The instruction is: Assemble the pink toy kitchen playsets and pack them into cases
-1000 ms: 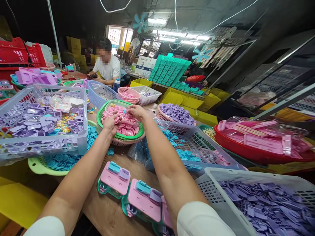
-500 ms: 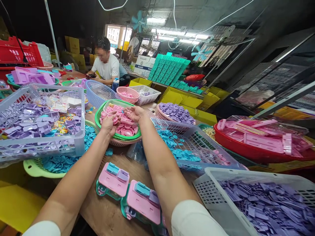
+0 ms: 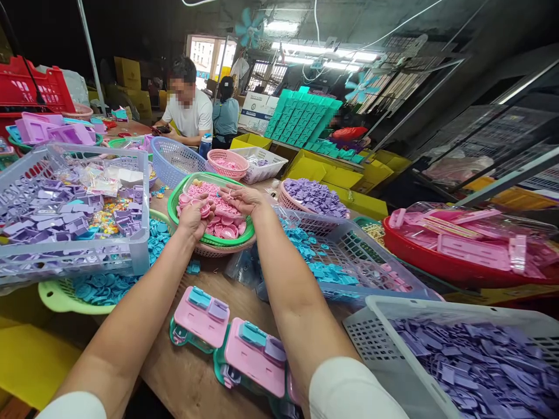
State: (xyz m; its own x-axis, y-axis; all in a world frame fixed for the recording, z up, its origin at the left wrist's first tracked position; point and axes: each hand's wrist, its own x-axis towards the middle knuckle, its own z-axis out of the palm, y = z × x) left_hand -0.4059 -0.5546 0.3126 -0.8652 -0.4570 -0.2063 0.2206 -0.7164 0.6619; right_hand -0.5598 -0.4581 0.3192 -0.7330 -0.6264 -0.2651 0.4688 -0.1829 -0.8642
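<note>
My left hand [image 3: 194, 216] is at the left side of a green basket [image 3: 172, 205], its fingers closed around pink round plastic pieces like small dishes. My right hand [image 3: 243, 199] reaches over the basket's far right part, fingers stretched and apart, touching or just above small pink pieces [image 3: 204, 190]. Larger pink dish-like pieces [image 3: 227, 231] lie in the near part of the basket. Below my forearms, on the wooden table [image 3: 205, 384], stand pink-topped toy units [image 3: 255, 356] with green bases and blue and purple parts on top.
At left, a clear crate [image 3: 78, 253] of purple parts overlaps a light-green basket [image 3: 52, 294] of blue discs. At right are a blue-tinted crate [image 3: 384, 302], a white crate [image 3: 362, 334] of purple pieces and a red basin [image 3: 419, 262]. A person [image 3: 192, 113] sits across the table.
My right hand's fingers have straightened and spread over the small pink pieces. The left hand stays closed at the basket's left side. A second seated person has come into view at the back.
</note>
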